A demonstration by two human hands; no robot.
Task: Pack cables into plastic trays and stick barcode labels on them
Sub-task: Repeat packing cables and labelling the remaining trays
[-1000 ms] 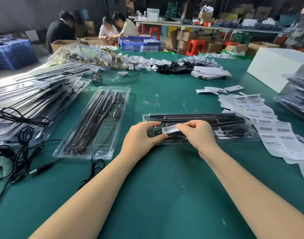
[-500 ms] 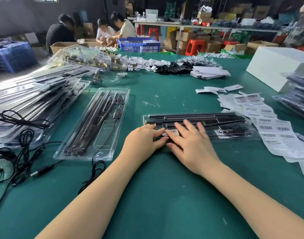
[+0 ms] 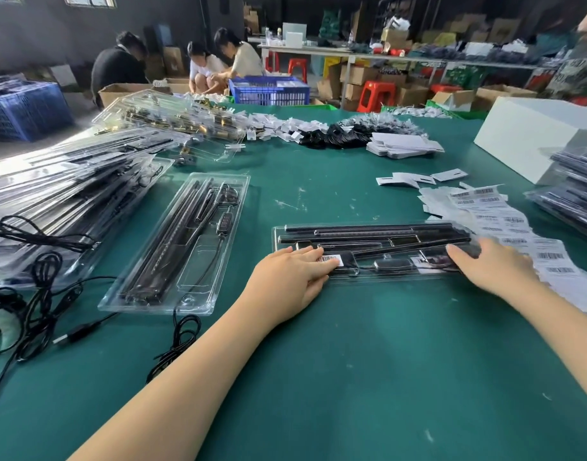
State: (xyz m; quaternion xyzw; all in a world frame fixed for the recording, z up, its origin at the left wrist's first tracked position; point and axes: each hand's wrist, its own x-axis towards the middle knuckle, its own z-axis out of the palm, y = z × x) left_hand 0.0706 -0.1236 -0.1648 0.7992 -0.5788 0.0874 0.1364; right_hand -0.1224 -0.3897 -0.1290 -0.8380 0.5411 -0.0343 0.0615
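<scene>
A clear plastic tray (image 3: 378,252) packed with black strips and a cable lies crosswise on the green table in front of me. A small white barcode label (image 3: 329,259) is stuck on its left part. My left hand (image 3: 290,281) rests flat on the tray's left end, fingertips beside the label. My right hand (image 3: 491,266) lies with straight fingers on the tray's right end; it is motion-blurred. Strips of barcode labels (image 3: 505,224) lie just right of the tray.
A second filled tray (image 3: 182,244) lies to the left, its cable (image 3: 175,344) trailing off the near end. Stacks of trays (image 3: 62,184) and loose black cables (image 3: 29,304) fill the left side. More trays (image 3: 574,191) and a white box (image 3: 531,134) stand right. People work behind.
The label went from being held in both hands to stuck on the tray. My right hand has slid from beside the label to the tray's right end; my left hand stays put.
</scene>
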